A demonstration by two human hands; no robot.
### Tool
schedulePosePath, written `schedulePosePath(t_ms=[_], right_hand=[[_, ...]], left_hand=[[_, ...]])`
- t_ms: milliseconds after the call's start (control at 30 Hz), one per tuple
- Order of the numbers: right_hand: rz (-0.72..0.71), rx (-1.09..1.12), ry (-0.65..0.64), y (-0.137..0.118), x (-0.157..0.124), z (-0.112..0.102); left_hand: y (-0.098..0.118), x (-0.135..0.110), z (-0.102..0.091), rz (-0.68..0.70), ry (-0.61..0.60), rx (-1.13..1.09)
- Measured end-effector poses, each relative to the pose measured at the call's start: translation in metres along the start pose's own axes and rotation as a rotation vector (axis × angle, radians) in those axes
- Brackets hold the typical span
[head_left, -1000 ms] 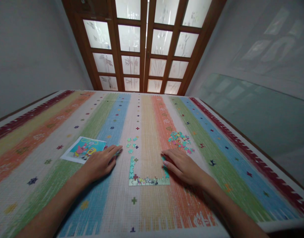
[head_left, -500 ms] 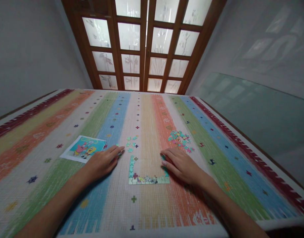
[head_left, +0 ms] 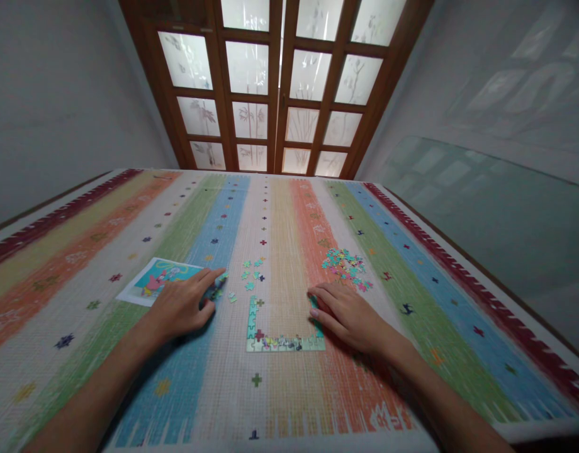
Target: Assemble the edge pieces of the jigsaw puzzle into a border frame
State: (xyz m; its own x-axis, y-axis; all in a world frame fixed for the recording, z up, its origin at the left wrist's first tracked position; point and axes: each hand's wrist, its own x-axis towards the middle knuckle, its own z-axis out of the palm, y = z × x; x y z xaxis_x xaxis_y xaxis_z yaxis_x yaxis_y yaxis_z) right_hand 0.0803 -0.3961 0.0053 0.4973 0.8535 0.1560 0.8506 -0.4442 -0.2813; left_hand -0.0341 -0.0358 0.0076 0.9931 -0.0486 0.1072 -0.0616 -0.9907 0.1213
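Note:
My left hand (head_left: 185,302) is over the right part of a printed cartoon picture (head_left: 143,280), fingers stretched forward and thumb apart. Its fingertips are beside a few green puzzle pieces (head_left: 218,292), partly covered. One loose puzzle piece (head_left: 232,297) lies just right of them. My right hand (head_left: 343,316) rests with its fingers extended at the right side of a partly joined puzzle border (head_left: 284,344), hiding some of that side. The border forms a left column, a bottom row and a right column.
Several loose teal pieces (head_left: 249,285) lie above the border's left column. A pile of mixed pieces (head_left: 347,267) is beyond my right hand. A striped cloth (head_left: 289,396) covers the table; wooden doors with glass panes (head_left: 252,119) stand behind it.
My left hand has moved left over the printed picture, and its thumb has spread from the fingers. A loose piece by its former place is now uncovered. My right hand stays nearly still.

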Motion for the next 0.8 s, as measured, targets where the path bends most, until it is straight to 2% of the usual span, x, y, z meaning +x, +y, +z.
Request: schedulePosePath(t_ms=[233,367,567,667,800], right_hand=[[0.001,-0.002,-0.020,0.001,0.001,0.002],[0.002,-0.001,-0.014,0.000,0.001,0.001],[0.001,-0.003,-0.025,0.000,0.000,0.000],[0.001,-0.007,-0.031,0.000,0.000,0.000],[-0.014,-0.014,-0.012,0.000,0.000,0.000]], left_hand=[[-0.001,0.003,0.005,-0.111,0.074,0.017],[0.000,0.004,0.008,-0.123,0.132,-0.007],[-0.002,0.004,0.000,-0.160,0.107,0.044],[-0.005,0.003,-0.005,-0.133,0.083,0.040],[-0.009,0.002,-0.004,-0.020,0.041,0.023]])
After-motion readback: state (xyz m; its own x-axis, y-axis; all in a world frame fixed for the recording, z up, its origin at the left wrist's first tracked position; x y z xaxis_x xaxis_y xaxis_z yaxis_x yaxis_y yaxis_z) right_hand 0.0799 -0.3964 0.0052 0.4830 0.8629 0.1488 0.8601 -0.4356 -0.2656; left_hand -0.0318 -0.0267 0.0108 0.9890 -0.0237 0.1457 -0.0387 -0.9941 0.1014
